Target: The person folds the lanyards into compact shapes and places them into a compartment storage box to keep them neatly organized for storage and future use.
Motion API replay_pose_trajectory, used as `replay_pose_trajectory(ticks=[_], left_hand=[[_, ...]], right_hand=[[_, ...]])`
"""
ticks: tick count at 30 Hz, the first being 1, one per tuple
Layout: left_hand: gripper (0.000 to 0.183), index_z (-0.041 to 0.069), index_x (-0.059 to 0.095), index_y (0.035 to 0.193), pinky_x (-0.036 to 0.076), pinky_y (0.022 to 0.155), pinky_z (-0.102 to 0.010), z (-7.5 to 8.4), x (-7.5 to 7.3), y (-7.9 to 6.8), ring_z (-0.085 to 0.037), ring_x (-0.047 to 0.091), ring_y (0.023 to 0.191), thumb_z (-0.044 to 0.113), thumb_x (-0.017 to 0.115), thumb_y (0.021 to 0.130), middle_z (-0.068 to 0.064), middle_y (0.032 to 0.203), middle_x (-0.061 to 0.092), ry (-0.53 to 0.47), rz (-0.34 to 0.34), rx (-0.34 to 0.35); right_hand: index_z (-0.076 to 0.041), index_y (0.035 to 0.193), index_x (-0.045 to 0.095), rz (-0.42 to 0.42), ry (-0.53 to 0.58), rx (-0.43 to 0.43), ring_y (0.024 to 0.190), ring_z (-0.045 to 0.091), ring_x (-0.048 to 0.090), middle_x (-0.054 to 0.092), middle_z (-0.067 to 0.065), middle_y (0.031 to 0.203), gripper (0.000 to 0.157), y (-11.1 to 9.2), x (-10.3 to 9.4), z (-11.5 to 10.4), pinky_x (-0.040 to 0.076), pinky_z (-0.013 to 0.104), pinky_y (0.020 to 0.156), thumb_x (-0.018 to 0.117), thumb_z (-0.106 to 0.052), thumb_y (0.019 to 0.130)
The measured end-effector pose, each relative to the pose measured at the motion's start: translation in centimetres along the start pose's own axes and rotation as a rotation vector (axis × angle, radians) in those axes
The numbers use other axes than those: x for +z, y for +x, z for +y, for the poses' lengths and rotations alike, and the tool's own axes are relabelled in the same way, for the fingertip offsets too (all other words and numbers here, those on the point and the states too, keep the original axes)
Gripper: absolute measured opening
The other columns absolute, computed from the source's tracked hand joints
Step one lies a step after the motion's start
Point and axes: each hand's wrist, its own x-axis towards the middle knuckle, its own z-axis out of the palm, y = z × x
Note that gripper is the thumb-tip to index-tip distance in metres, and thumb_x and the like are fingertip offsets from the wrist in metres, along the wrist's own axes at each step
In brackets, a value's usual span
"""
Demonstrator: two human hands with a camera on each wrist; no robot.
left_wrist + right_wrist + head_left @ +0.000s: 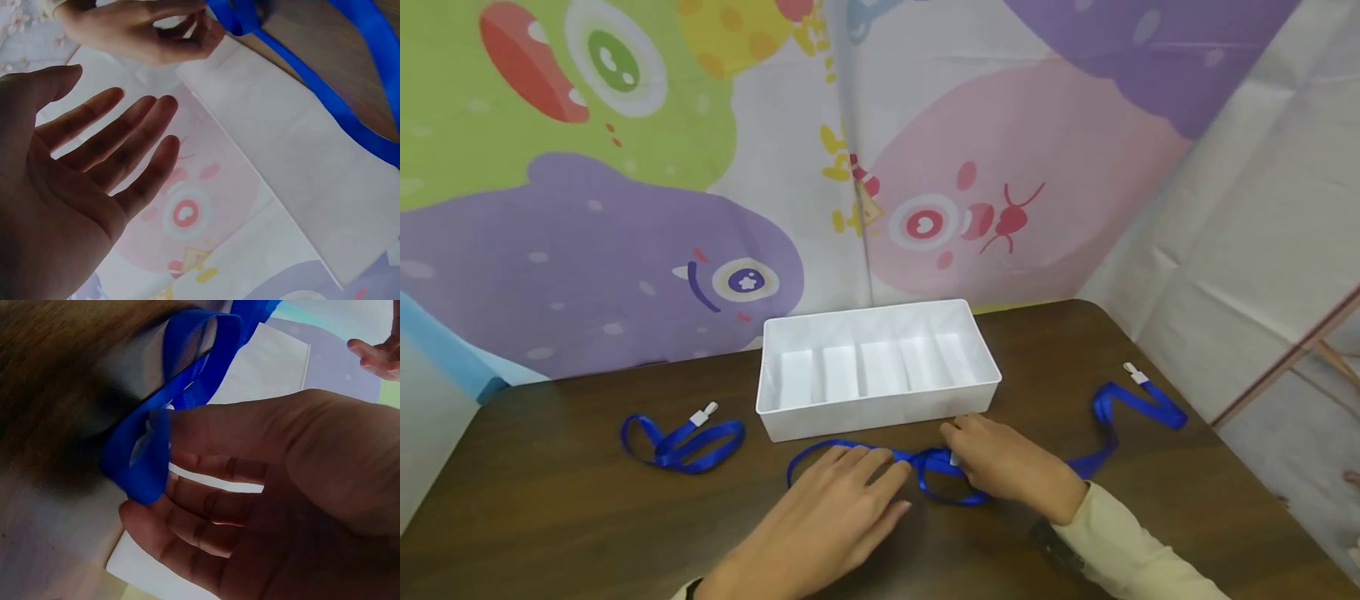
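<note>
A blue lanyard (935,461) lies in loops on the table in front of the white box. My right hand (1011,462) pinches it between thumb and fingers, and a bit of white shows beside the fingertips. In the right wrist view the blue strap (147,478) bends in a loop at the thumb tip. My left hand (827,512) is over the lanyard's left part in the head view. Its fingers are relaxed and spread, with nothing held, as the left wrist view shows of the palm (75,194).
A white box (880,412) with several compartments stands at the back of the brown table (587,525). Another blue lanyard (700,461) with a white clip (703,414) lies at left. A third strap (1150,408), also with a white clip, lies near the right edge. A cartoon-printed sheet hangs behind.
</note>
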Motion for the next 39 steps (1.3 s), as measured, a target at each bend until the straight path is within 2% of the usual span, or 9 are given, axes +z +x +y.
replay_pose_trajectory(ticks=[6,12,18,20,24,28,31,33,39], left_hand=[[0.021,0.015,0.063,0.105,0.053,0.077,-0.035,0.0,0.3,0.1,-0.016,0.063,0.087,0.033,0.065,0.096,0.002,0.099,0.063,-0.016,-0.042,-0.056],[0.027,0.013,0.065,0.113,0.054,0.076,-0.036,-0.6,0.7,0.0,-0.018,0.064,0.092,0.034,0.065,0.096,-0.001,0.105,0.066,-0.056,-0.03,-0.119],[0.049,0.006,0.055,0.135,0.053,0.089,-0.037,-0.7,1.2,0.0,-0.021,0.062,0.11,0.037,0.064,0.098,-0.006,0.122,0.064,-0.145,-0.004,-0.191],[0.054,0.005,0.051,0.14,0.051,0.097,-0.039,-0.7,1.2,0.0,-0.022,0.059,0.118,0.037,0.063,0.098,-0.007,0.129,0.062,-0.215,0.004,-0.222],[0.049,0.008,0.051,0.14,0.049,0.1,-0.039,-0.6,1.3,0.0,-0.018,0.056,0.123,0.039,0.057,0.102,-0.004,0.133,0.06,-0.419,-0.01,-0.272],[0.03,0.012,0.06,0.126,0.054,0.086,-0.033,-0.4,1.4,0.3,-0.009,0.064,0.1,0.032,0.05,0.106,0.007,0.108,0.067,-0.658,-0.019,-0.297],[0.02,0.013,0.064,0.117,0.053,0.074,-0.026,-0.3,1.4,0.5,-0.004,0.062,0.077,0.02,0.049,0.106,0.01,0.085,0.064,-0.816,0.024,-0.274],[0.019,0.013,0.062,0.118,0.051,0.066,-0.023,-0.2,1.2,0.6,-0.005,0.059,0.069,0.014,0.048,0.106,0.009,0.079,0.062,-0.914,0.042,-0.251],[0.014,0.011,0.057,0.109,0.057,0.07,-0.027,0.0,0.1,0.7,-0.01,0.064,0.074,0.011,0.043,0.107,0.002,0.082,0.066,-1.133,0.047,-0.26]], right_hand=[[-0.01,0.082,0.051,0.066,0.01,-0.075,0.063,0.01,0.045,0.046,-0.005,0.071,0.027,-0.1,-0.1,0.4,0.043,0.024,0.056,0.071,0.008,0.08],[-0.012,0.084,0.056,0.145,0.043,-0.126,0.061,0.004,0.048,0.052,-0.011,0.068,0.02,-0.1,-1.6,-0.1,0.046,0.025,0.06,0.073,-0.001,0.087],[-0.013,0.094,0.063,0.168,0.243,-0.166,0.071,0.002,0.056,0.061,-0.012,0.079,0.008,-0.7,-3.9,-1.1,0.05,0.023,0.068,0.069,-0.007,0.094],[-0.013,0.1,0.066,0.156,0.327,-0.17,0.081,0.003,0.061,0.066,-0.011,0.089,0.005,-1.1,-4.7,-1.5,0.053,0.023,0.074,0.066,-0.01,0.096],[-0.015,0.112,0.069,0.169,0.423,-0.193,0.101,0.005,0.063,0.068,-0.01,0.11,0.014,-1.8,-5.8,-2.5,0.054,0.028,0.086,0.062,-0.017,0.1],[-0.017,0.116,0.069,0.258,0.483,-0.257,0.101,0.004,0.062,0.067,-0.013,0.111,0.017,-2.1,-6.3,-3.3,0.054,0.028,0.086,0.061,-0.017,0.101],[-0.015,0.116,0.069,0.337,0.539,-0.31,0.098,0.005,0.064,0.068,-0.01,0.108,0.019,-2.2,-6.5,-3.4,0.055,0.027,0.082,0.063,-0.01,0.099],[-0.014,0.116,0.069,0.372,0.571,-0.32,0.096,0.006,0.064,0.068,-0.009,0.106,0.021,-2.2,-6.7,-3.4,0.055,0.026,0.081,0.065,-0.007,0.097],[-0.015,0.116,0.07,0.458,0.605,-0.273,0.099,0.009,0.066,0.07,-0.007,0.11,0.026,-2.8,-7.6,-3.1,0.056,0.029,0.082,0.068,-0.003,0.093]])
